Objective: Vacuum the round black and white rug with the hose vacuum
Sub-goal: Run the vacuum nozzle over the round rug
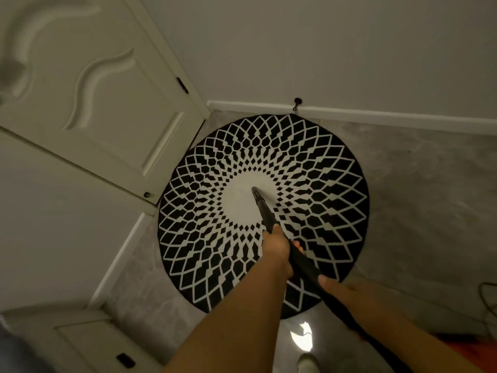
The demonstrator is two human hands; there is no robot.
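Round black and white rug (265, 214) lies on grey marble-look floor (419, 200), far edge touching the white baseboard (376, 115), white door (102, 103) just left of it. Black vacuum hose wand (265, 208) tip sits on the rug's white centre; left hand (277, 247) grip wraps the wand, right hand (347, 290) grip holds it lower down.

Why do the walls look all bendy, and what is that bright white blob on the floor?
Head view: the wide-angle lens curves the white baseboard and white panelled door; the blob is a glare spot on the glossy grey floor; the light is dim and yellowish, and the corners look soft, while the round black and white rug stays sharp.
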